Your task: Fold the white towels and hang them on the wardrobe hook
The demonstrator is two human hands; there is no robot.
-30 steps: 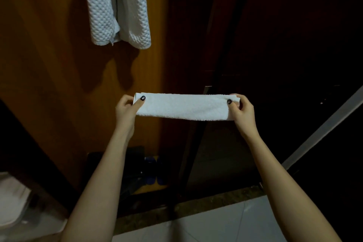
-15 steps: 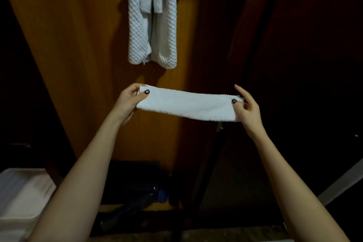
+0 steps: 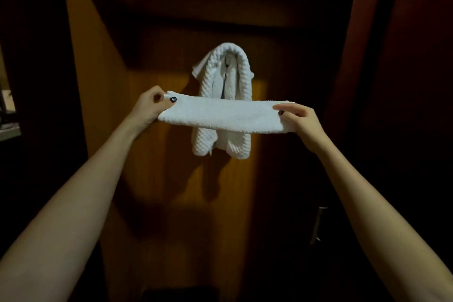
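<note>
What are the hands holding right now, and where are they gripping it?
A folded white towel, stretched flat between both hands: the left hand pinches its left end, the right hand pinches its right end.

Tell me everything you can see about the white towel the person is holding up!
The folded towel is white and fluffy, like soft terry cloth. It is folded into a long narrow strip and stretched out almost level in the air, dipping slightly to the right. The left hand pinches one end and the right hand pinches the other. It crosses in front of a bumpy white towel hanging on the brown wardrobe.
</note>
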